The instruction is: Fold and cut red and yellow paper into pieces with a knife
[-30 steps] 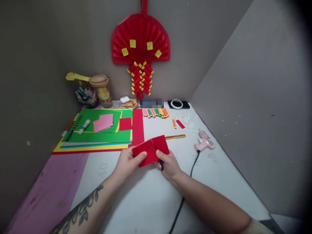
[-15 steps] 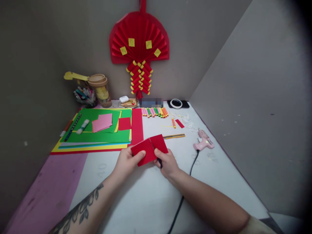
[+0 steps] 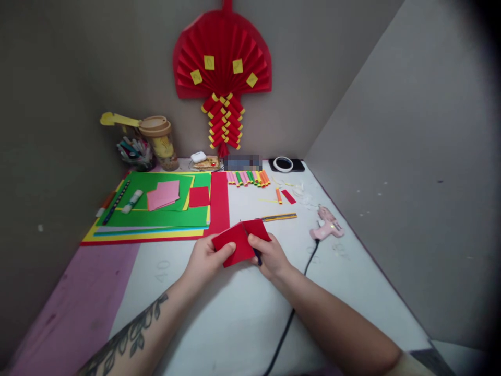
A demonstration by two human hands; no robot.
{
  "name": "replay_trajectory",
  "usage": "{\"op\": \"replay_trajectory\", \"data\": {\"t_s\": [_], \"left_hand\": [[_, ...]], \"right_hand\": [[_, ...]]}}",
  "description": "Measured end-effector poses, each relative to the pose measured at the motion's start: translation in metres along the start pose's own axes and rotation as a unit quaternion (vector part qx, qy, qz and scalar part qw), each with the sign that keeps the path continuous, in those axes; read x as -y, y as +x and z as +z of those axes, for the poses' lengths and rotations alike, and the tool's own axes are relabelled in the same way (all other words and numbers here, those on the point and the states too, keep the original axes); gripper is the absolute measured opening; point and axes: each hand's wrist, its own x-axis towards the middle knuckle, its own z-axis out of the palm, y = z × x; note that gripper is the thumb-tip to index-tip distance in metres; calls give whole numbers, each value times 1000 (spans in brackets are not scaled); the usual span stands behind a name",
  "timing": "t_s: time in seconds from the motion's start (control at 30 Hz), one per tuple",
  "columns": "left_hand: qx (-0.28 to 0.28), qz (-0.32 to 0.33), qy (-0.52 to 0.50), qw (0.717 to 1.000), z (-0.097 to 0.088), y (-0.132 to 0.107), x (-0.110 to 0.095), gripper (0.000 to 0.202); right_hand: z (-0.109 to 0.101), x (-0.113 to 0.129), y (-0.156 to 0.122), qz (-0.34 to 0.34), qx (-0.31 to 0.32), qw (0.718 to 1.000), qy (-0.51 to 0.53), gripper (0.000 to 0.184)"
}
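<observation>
The near red sheet (image 3: 238, 237) looks like smooth, matt paper, as do the green sheets (image 3: 176, 218) at left. The far red fan (image 3: 223, 44) is pleated paper bearing 4 yellow paper squares (image 3: 209, 63). At right, the glue gun (image 3: 326, 226) looks plastic.

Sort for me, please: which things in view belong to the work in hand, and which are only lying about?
In the work:
red paper, held in the left hand
scissors, apparently, in the right hand
probably paper rolls, glue gun, cutter

Seemingly just lying about:
lidded cup
white case
black phone
</observation>
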Motion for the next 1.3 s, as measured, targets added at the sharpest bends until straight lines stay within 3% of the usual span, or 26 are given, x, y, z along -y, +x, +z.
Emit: {"op": "replay_trajectory", "data": {"t_s": [0.27, 1.3], "left_hand": [[9, 0, -41, 999, 2, 0, 5, 32], [-26, -14, -64, 998, 4, -1, 10, 32]], "right_hand": [[1, -8, 0, -37, -33, 999, 6, 35], [-1, -6, 1, -41, -36, 998, -25, 32]]}}
